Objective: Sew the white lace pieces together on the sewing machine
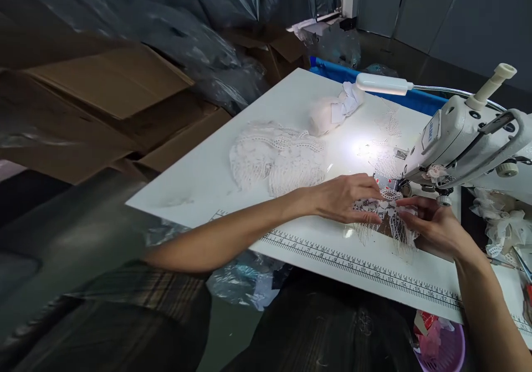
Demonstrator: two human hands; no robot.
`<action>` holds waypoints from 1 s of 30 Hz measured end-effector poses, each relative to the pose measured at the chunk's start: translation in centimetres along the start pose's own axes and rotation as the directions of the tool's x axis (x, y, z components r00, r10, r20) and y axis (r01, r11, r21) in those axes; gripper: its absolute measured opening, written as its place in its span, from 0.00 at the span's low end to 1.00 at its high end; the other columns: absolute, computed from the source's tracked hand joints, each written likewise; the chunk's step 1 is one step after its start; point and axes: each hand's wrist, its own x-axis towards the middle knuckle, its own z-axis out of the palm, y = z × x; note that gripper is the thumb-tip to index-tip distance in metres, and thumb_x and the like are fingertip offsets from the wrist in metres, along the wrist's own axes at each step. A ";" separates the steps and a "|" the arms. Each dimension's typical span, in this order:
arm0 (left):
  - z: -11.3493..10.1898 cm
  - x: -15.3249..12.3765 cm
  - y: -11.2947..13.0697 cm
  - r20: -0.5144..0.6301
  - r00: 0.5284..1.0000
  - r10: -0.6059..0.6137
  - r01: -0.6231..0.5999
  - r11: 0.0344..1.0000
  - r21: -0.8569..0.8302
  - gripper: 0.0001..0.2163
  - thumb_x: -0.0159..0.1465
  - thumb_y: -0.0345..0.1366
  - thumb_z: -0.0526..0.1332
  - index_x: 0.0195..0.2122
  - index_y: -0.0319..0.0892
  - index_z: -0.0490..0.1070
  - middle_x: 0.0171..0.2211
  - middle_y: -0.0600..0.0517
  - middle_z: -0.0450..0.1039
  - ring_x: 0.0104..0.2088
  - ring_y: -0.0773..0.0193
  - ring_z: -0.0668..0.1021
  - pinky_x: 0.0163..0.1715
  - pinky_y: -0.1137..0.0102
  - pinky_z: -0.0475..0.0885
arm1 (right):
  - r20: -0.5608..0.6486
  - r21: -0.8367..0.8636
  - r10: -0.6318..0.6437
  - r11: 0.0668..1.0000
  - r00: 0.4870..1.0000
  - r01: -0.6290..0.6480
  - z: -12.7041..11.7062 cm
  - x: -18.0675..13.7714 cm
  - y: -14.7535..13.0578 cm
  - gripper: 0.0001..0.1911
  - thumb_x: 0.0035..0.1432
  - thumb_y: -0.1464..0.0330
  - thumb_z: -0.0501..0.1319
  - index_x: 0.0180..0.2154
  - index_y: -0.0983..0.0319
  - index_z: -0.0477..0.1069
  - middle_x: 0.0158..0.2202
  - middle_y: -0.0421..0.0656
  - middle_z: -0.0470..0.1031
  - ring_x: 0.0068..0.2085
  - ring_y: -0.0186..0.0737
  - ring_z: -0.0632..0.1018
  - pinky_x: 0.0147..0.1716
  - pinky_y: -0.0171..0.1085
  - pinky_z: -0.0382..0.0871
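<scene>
A piece of white fringed lace trim (399, 232) lies under the needle area of a white sewing machine (434, 139), its fringe hanging toward me. My left hand (351, 199) grips the lace's left side, fingers forward and thumb nearer me. On the other side, my right hand (436, 221) pinches the lace's edge between thumb and fingers, close to the presser foot. The exact contact of the fingertips is partly hidden. Left of my hands, a larger heap of white fringed lace (278, 156) rests on the white table (208, 186).
A rolled white bundle (326, 116) lies behind the lace heap, near a lit lamp (384, 83). A printed ruler (349, 264) runs along the front edge. Right are tulle pieces (509, 230) and scissors (522, 264). Cardboard boxes (112, 83) stand left; a purple basket (451, 347) sits below.
</scene>
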 end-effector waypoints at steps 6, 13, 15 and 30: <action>-1.7 -0.2 1.9 0.192 0.896 -0.401 0.443 0.844 -0.303 0.35 0.61 0.62 0.57 0.59 0.38 0.64 0.38 0.46 0.76 0.31 0.64 0.76 0.27 0.73 0.68 | 0.087 0.250 -0.118 0.964 0.989 0.093 2.7 1.2 -2.8 0.35 0.50 0.49 0.66 0.56 0.59 0.71 0.32 0.42 0.75 0.30 0.33 0.72 0.30 0.37 0.70; -1.6 -0.3 2.3 0.139 0.807 -0.574 0.591 0.784 -0.190 0.26 0.63 0.43 0.58 0.59 0.35 0.64 0.36 0.46 0.77 0.27 0.64 0.75 0.25 0.72 0.64 | -0.174 -0.335 -0.181 0.935 0.968 0.115 1.0 0.6 0.7 0.21 0.62 0.55 0.55 0.48 0.60 0.75 0.38 0.47 0.79 0.35 0.42 0.78 0.39 0.44 0.74; -1.5 -0.3 2.3 0.133 0.793 -0.595 0.609 0.776 -0.163 0.27 0.62 0.42 0.59 0.61 0.35 0.63 0.35 0.46 0.77 0.26 0.64 0.74 0.24 0.72 0.63 | -0.108 -0.511 -0.354 0.821 0.929 0.253 1.2 0.4 1.3 0.20 0.65 0.59 0.52 0.51 0.59 0.74 0.42 0.48 0.77 0.39 0.43 0.78 0.41 0.45 0.75; -1.0 0.0 1.7 0.027 0.754 -0.656 0.656 0.753 -0.052 0.28 0.64 0.43 0.61 0.62 0.34 0.62 0.32 0.48 0.77 0.29 0.61 0.78 0.28 0.71 0.68 | 0.037 -0.745 -0.504 0.561 0.863 0.360 1.7 1.5 2.1 0.22 0.67 0.64 0.49 0.59 0.59 0.67 0.44 0.52 0.67 0.41 0.45 0.73 0.38 0.44 0.75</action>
